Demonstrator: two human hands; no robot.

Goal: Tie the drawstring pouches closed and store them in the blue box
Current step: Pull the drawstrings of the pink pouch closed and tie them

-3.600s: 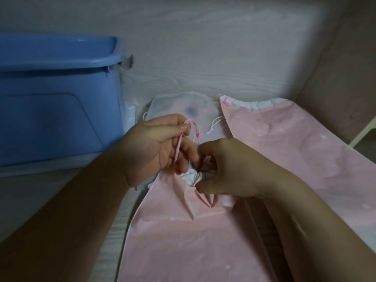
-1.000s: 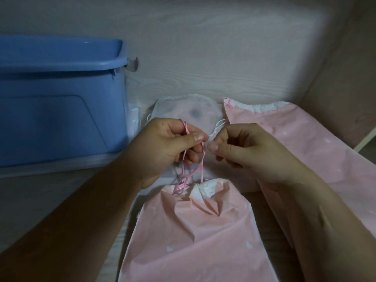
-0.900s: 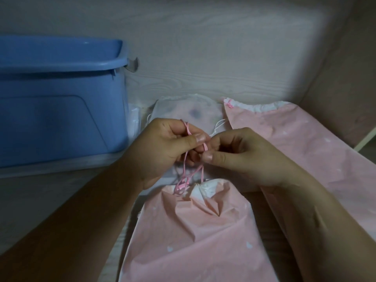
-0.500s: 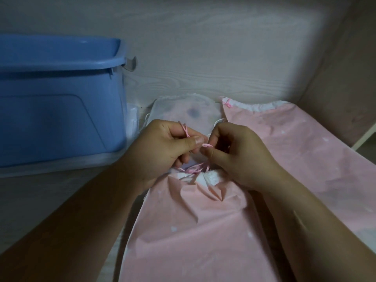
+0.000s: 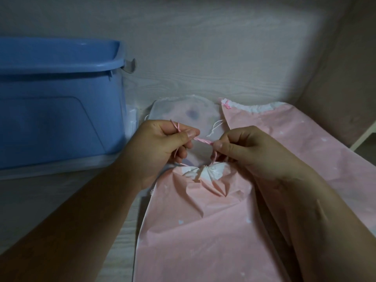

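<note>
While the box (image 5: 61, 110) stands at L, L hand (image 5: 160, 143) pinches the cord (image 5: 203, 141) taut just above the cinched pouch (image 5: 203, 220) lying mid-frame, R hand (image 5: 250, 151) pinches its other end, w/ a 2nd pouch (image 5: 305, 143) flat at R.

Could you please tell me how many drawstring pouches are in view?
3: the near pouch, mouth gathered; the pale pouch behind it; the right pouch. Others may be hidden underneath.

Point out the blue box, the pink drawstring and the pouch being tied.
blue box (image 5: 61, 123), head view, front wall.
pink drawstring (image 5: 204, 141), head view, taut middle stretch.
pouch being tied (image 5: 203, 231), head view, flat pink body.
</note>
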